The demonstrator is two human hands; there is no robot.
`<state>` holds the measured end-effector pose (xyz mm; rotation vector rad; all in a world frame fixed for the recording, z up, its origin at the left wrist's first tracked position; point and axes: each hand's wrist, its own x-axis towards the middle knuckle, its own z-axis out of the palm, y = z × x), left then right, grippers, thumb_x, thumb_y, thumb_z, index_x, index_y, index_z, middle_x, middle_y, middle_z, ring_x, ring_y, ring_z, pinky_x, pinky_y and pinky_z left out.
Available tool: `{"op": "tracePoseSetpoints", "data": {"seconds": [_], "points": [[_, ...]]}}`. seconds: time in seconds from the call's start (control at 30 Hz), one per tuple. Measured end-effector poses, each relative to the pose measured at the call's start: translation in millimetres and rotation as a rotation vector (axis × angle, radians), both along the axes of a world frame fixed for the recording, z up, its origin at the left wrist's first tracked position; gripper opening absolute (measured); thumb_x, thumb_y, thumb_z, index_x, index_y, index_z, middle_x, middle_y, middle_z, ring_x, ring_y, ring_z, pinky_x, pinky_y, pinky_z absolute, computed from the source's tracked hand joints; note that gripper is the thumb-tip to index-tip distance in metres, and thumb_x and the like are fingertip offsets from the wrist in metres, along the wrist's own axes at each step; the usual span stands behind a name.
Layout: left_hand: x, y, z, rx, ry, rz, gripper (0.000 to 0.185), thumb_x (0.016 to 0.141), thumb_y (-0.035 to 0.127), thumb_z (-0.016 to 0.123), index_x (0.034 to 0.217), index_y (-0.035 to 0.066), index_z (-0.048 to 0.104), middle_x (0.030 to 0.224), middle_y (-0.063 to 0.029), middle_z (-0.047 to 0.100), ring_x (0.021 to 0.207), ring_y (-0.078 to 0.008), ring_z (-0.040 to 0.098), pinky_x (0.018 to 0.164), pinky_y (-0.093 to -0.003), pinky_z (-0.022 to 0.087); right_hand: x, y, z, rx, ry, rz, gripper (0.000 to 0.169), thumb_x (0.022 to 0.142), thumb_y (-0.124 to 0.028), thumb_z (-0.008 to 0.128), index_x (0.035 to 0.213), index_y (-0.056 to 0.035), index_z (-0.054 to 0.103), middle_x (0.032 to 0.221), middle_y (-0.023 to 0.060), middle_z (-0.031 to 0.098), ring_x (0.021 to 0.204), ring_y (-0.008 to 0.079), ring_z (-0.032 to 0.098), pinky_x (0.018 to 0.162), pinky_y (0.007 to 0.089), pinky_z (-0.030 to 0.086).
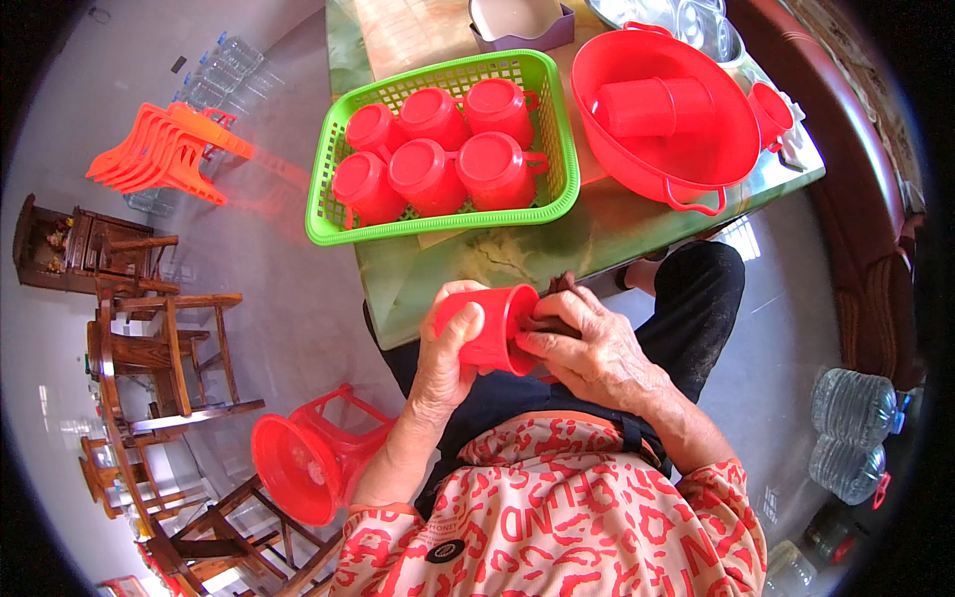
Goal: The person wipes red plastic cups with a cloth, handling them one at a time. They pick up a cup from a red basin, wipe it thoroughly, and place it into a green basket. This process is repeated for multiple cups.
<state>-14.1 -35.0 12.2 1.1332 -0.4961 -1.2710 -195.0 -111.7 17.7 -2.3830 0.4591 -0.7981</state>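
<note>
My left hand (449, 343) grips a red plastic mug (486, 328) lying sideways, its rim facing right. With my right hand (597, 343) I hold a dark brown cloth (559, 317), part of it inside the mug's mouth. In front of me on the table, a green plastic basket (448, 222) holds several red mugs (420, 168) turned upside down in two rows. Right of the basket, a red plastic basin (642, 168) with looped handles contains red mugs (634, 108) lying on their sides. One more red mug (771, 112) is beside the basin's right edge.
The green marble-look table (477, 261) ends just ahead of my hands. Beyond the basket is a purple tray (533, 37); clear glassware (694, 22) is behind the basin. A red stool and basin (298, 466) stand at lower left, near wooden chairs (171, 351). Water bottles (850, 410) stand right.
</note>
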Motion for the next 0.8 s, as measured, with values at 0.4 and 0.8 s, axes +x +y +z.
{"op": "tracePoseSetpoints", "data": {"seconds": [0.4, 0.8], "points": [[5.0, 0.0, 3.8, 0.057, -0.029, -0.07, 0.046, 0.086, 0.04, 0.063, 0.113, 0.005, 0.049, 0.105, -0.0075, 0.058, 0.093, -0.0151, 0.06, 0.078, -0.0287, 0.052, 10.1, -4.5, -5.5, -0.107, -0.044, -0.178, 0.037, 0.063, -0.01, 0.071, 0.099, -0.007, 0.066, 0.098, 0.0099, 0.054, 0.089, 0.0296, 0.058, 0.069, 0.0372, 0.053], [-2.7, -3.0, 4.6, 0.059, -0.01, -0.06, 0.039, 0.089, 0.036, 0.061, 0.113, 0.008, 0.048, 0.091, -0.0053, 0.06, 0.062, -0.0091, 0.057, 0.041, -0.0215, 0.041, 3.3, -7.0, 15.9, 0.153, -0.328, -0.103, 0.032, 0.073, 0.001, 0.07, 0.103, -0.0036, 0.064, 0.095, 0.0115, 0.057, 0.085, 0.0271, 0.059, 0.077, 0.0359, 0.05]]}}
